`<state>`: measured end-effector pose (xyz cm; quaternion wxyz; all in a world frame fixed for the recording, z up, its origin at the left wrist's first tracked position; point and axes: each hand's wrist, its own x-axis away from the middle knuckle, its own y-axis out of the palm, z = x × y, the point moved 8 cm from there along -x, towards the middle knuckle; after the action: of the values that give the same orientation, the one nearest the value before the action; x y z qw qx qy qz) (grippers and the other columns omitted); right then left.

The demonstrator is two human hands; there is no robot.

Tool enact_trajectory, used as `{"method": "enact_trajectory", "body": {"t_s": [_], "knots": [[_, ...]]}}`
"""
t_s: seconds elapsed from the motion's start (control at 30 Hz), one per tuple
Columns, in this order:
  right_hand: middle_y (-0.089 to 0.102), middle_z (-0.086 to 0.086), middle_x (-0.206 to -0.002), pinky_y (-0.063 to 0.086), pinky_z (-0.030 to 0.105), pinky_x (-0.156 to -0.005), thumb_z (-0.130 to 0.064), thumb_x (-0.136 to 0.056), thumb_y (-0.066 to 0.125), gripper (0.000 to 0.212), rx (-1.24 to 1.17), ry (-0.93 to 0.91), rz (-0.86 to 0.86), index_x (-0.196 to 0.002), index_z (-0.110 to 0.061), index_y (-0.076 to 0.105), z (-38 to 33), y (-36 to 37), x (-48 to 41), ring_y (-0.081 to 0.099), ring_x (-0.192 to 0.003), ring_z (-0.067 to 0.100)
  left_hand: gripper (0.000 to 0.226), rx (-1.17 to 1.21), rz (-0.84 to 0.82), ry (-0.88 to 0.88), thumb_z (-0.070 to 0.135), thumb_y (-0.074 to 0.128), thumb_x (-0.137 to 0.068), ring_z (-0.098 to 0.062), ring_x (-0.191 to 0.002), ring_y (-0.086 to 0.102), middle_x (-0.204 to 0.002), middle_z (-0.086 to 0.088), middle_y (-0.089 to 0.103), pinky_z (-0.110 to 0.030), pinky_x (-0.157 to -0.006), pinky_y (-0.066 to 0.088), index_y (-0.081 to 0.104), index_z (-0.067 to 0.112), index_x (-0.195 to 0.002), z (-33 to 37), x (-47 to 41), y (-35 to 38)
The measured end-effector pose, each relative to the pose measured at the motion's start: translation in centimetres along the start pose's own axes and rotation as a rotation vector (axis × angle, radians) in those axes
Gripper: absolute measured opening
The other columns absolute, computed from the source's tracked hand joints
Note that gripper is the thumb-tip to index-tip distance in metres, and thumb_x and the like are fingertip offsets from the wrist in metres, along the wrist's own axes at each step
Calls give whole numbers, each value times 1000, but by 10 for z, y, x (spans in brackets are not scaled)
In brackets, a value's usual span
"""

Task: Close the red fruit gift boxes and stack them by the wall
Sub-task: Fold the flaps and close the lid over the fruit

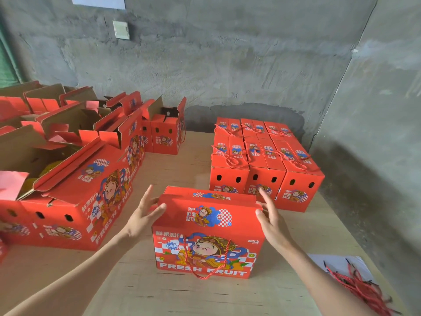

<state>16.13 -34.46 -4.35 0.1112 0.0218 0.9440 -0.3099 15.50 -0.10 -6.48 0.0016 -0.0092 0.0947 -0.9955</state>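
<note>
A closed red gift box (207,233) stands upright in the middle of the wooden surface (182,297), its printed front facing the camera and its red rope handle (206,265) hanging down over the "FRESH FRUIT" lettering. The left hand (143,215) is at the box's upper left corner, its fingers (149,195) straight and spread apart, the thumb touching the top edge. The right hand (271,215) mirrors it at the upper right corner, fingers (265,198) straight and apart, thumb against the corner; neither hand is curled round the box. Beyond the box on the right, a block of closed boxes (262,160) stands side by side, lids shut and cord handles lying across their tops, close to the grey concrete wall (227,65) near the room's corner. To the left, a cluster of open boxes (68,179) has flaps raised, showing brown cardboard inside, and one more open box (166,133) stands at the back by the wall. At the lower right a bundle of loose red cords (360,286) lies partly on a white sheet (337,263). A pale switch plate (121,30) is fixed high on the wall.
</note>
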Motion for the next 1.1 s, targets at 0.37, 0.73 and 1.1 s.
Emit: {"method": "enact_trajectory", "body": {"t_s": [0.37,0.73,1.1], "knots": [[57,8,-109,30,10,-83,-6,-97,49,21,90,-58,268,-96,0,69,-6,6,3,50,-102,13,31,-129,385,-28,32,40,-100,-28,-80,51,-84,-10,53,-38,-71,41,53,10,-83,2,-11,4],[54,6,-119,34,24,-97,-5,-92,59,11,-146,91,202,-88,-1,69,11,10,-3,47,-115,17,38,-123,445,-88,27,47,-98,-26,-67,44,-69,-12,48,-31,-58,34,53,1,-71,-2,-16,4],[50,2,-118,37,36,-105,-5,-87,65,5,-222,158,163,-84,-6,68,14,10,-7,45,-120,19,26,101,460,-226,27,53,-95,-25,-70,55,-77,-13,59,-32,-60,42,54,10,-77,-13,-14,6]]}}
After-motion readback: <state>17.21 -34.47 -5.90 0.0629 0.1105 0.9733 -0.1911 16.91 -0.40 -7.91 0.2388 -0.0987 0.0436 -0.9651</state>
